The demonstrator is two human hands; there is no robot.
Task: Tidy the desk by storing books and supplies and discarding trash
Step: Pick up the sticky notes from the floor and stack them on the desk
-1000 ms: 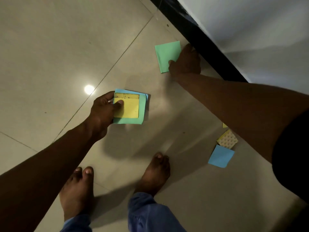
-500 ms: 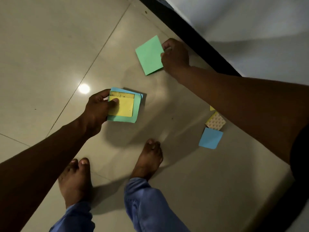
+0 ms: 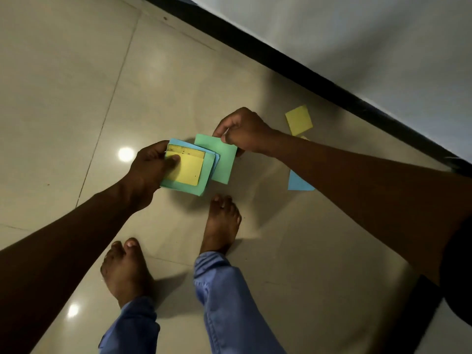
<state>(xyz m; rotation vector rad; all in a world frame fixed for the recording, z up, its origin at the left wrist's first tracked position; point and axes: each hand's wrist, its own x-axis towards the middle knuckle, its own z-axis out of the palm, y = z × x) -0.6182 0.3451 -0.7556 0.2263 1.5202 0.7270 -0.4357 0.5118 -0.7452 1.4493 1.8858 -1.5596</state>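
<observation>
A shiny pale tile floor (image 3: 63,80) is being seen from above, and round spots of light are being bounced off it. Thin lines are being seen between the tiles. A black strip (image 3: 319,83) is being run along the bottom of a pale wall (image 3: 370,34) at the upper right.

Two bare feet are being stood on the floor, the left foot (image 3: 125,272) and the right foot (image 3: 222,223), and blue trouser legs (image 3: 224,297) are being seen above them.

A stack of paper squares (image 3: 189,169) is being held above the floor by the left hand (image 3: 149,172). Its fingers are being curled round the stack's left edge, and the thumb is being pressed on the yellow square on top. Green and blue squares are being kept under the yellow one.

A single green paper square (image 3: 222,159) is being pinched at its top corner by the fingers of the right hand (image 3: 242,131). It is being held just beside the stack, and its left edge is being tucked behind it.

A yellow paper square (image 3: 298,120) is being left lying on the floor near the black strip. A blue paper square (image 3: 297,182) is being left on the floor too, and part of it is being hidden by the right forearm (image 3: 357,180). Dark shadows are being thrown on the tiles under the arms.
</observation>
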